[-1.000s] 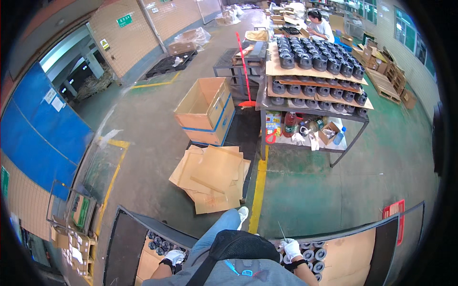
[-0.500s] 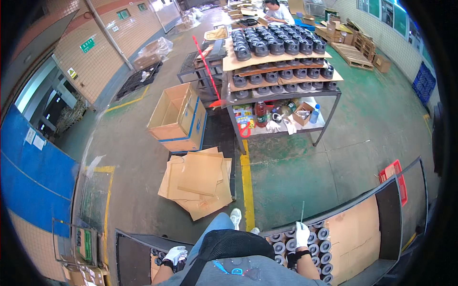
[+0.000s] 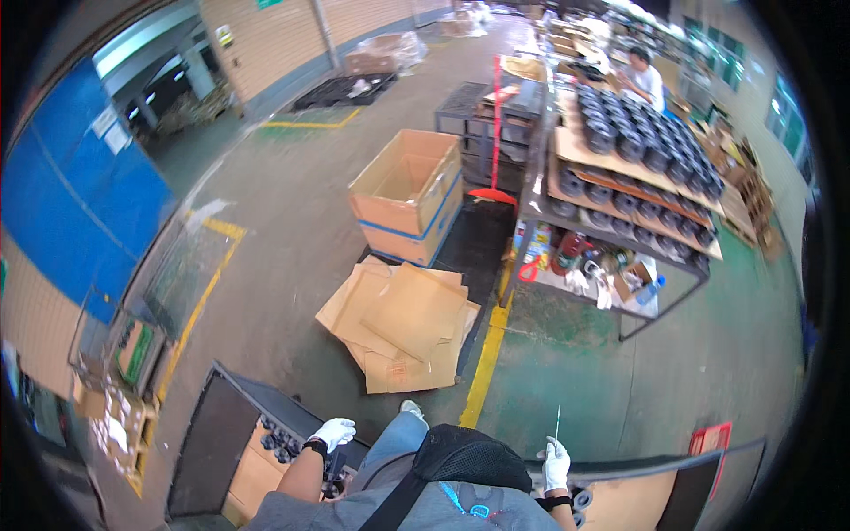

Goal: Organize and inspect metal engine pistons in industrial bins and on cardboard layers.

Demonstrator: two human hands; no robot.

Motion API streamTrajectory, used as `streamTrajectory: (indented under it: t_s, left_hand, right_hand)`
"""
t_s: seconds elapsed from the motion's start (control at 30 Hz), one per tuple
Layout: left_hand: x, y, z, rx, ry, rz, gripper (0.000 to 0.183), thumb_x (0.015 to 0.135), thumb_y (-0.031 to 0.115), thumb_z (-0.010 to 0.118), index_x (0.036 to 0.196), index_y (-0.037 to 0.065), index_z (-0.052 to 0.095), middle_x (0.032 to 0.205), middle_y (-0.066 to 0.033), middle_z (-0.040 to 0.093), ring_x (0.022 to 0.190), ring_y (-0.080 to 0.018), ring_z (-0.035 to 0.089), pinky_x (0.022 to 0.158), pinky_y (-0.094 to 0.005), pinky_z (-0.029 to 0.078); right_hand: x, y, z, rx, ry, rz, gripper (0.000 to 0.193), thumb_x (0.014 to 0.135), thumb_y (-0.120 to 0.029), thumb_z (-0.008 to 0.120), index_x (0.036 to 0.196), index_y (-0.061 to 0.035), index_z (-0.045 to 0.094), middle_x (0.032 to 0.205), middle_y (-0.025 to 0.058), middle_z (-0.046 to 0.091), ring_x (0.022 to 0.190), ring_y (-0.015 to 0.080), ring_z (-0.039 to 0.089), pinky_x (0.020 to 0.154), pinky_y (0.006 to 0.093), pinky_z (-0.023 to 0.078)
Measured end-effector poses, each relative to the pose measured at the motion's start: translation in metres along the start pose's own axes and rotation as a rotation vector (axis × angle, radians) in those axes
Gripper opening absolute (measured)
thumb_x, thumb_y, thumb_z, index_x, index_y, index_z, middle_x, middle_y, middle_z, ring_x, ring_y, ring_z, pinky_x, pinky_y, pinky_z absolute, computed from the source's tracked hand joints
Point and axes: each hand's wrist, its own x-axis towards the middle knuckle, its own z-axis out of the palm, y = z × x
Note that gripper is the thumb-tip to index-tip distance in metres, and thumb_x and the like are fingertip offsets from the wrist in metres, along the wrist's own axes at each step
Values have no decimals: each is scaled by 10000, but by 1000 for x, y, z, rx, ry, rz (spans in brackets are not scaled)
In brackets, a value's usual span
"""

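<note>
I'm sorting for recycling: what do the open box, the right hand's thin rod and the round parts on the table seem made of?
Open box: dull cardboard, from its tan panels. Thin rod: perhaps metal, being pale and straight, but too slender to tell. Round parts: dark, matte; possibly cast metal or plastic.

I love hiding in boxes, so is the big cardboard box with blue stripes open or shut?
Open: nothing covers the top of the big cardboard box, and you can see its inside walls.
</note>
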Motion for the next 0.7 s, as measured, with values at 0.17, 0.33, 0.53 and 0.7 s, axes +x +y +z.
streamTrajectory:
  t_s: [0.17, 0.33, 0.53, 0.7]
  left_hand:
    - [55, -4, -18, -470, 46, 38, 347, 891, 88, 640, 1233, 47, 596, 933, -50, 679, 747, -147, 624, 683, -301, 519]
    - [119, -27, -33, -790, -39, 83, 75, 917, 50, 581, 919, 120, 557, 708, -10, 569, 553, -100, 527, 455, -248, 399]
    - [161, 0, 1, -638, 12, 21, 22, 903, 117, 619, 924, 113, 620, 729, 6, 572, 575, -93, 506, 499, -255, 384]
    - [218, -19, 45, -591, 139, 28, 188, 925, 119, 612, 1093, 36, 623, 812, -2, 623, 681, -97, 578, 571, -237, 447]
  right_hand:
    - [69, -52, 49, -187, -104, -4, 261, 958, -62, 581, 1212, -3, 605, 739, 15, 602, 495, 78, 482, 480, 255, 421]
    - [130, -162, 142, -470, -319, 131, 263, 954, -123, 596, 1188, -20, 656, 784, 22, 632, 576, 89, 576, 501, 264, 480]
    - [255, -202, 232, -1143, -540, -427, 258, 934, -193, 603, 1136, -54, 682, 745, 72, 664, 594, 115, 608, 586, 304, 492]
    - [359, -166, 356, -1195, -738, -500, 290, 897, -202, 567, 1124, -70, 689, 854, 185, 696, 811, 301, 691, 739, 374, 518]
